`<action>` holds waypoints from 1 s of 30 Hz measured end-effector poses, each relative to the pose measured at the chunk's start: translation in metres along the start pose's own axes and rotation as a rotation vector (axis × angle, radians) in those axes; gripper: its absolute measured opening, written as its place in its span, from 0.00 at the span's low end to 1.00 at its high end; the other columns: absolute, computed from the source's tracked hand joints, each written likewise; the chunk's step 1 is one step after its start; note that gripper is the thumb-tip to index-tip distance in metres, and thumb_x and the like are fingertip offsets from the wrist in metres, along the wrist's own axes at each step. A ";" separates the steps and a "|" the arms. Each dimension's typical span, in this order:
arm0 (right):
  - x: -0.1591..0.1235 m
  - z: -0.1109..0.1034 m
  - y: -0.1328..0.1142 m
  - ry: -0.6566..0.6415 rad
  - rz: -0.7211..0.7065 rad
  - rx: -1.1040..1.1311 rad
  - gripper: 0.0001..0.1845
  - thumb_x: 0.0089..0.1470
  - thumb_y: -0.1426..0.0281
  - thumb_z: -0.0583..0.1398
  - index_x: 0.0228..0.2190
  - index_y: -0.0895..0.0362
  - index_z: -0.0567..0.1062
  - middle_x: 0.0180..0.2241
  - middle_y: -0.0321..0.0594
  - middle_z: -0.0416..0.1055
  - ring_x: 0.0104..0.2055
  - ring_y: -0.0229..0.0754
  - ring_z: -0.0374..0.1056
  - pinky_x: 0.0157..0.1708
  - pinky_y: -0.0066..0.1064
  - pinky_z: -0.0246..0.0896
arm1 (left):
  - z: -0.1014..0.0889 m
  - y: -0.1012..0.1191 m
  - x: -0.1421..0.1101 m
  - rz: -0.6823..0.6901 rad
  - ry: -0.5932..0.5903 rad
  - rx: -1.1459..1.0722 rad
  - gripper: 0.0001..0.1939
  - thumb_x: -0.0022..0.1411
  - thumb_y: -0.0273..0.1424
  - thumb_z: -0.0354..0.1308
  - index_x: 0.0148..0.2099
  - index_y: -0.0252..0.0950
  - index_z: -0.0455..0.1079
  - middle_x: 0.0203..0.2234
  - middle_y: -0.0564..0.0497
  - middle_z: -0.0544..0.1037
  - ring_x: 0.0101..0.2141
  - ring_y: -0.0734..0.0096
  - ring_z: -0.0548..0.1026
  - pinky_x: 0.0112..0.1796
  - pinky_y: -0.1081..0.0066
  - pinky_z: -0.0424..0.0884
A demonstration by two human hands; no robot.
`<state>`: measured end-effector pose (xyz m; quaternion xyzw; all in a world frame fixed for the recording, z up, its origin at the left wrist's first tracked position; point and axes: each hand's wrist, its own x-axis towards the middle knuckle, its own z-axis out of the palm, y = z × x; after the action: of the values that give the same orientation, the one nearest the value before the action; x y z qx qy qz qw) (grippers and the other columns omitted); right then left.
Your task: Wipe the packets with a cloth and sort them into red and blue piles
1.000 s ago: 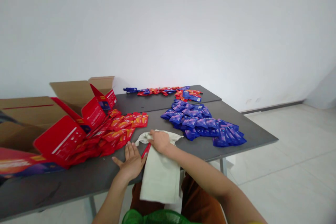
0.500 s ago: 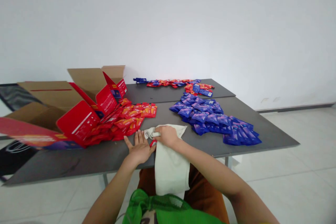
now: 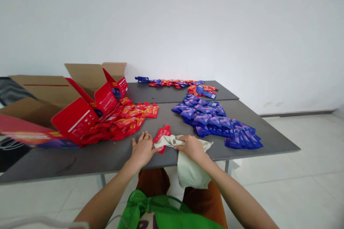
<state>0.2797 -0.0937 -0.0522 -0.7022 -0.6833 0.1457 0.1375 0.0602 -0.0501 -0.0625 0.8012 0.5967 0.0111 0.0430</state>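
Cloth bag sits pinched in my right hand; my left hand lies flat, fingers spread, touching red sachets.

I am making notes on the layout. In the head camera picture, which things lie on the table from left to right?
Cardboard box → heap of red sachets → left hand → cream cloth bag under the right hand → heap of blue sachets.

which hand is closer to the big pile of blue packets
Right. The right hand grips the cloth bag just short of the blue packets; the left hand lies farther off, beside the red packets.
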 end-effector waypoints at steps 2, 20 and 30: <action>-0.005 0.003 0.001 0.058 0.041 -0.038 0.17 0.53 0.56 0.61 0.43 0.47 0.76 0.37 0.39 0.77 0.40 0.45 0.72 0.35 0.28 0.57 | -0.003 0.004 -0.002 0.018 0.043 -0.095 0.23 0.59 0.37 0.55 0.55 0.35 0.68 0.62 0.39 0.61 0.61 0.54 0.58 0.57 0.51 0.55; -0.015 0.017 -0.008 0.150 0.120 -0.136 0.15 0.60 0.56 0.54 0.44 0.49 0.72 0.34 0.40 0.76 0.36 0.47 0.73 0.31 0.30 0.57 | -0.127 -0.089 0.012 -0.669 0.647 0.066 0.24 0.63 0.31 0.44 0.60 0.35 0.65 0.39 0.36 0.78 0.41 0.49 0.75 0.41 0.57 0.67; -0.016 0.018 -0.008 0.147 0.130 -0.127 0.13 0.60 0.57 0.54 0.42 0.49 0.71 0.34 0.39 0.77 0.35 0.47 0.74 0.29 0.30 0.57 | -0.099 -0.159 0.061 -0.693 0.431 0.030 0.20 0.61 0.32 0.48 0.48 0.30 0.75 0.41 0.29 0.76 0.43 0.42 0.75 0.39 0.51 0.69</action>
<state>0.2646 -0.1093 -0.0657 -0.7612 -0.6320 0.0589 0.1330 -0.0812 0.0596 0.0209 0.5327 0.8267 0.1550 -0.0934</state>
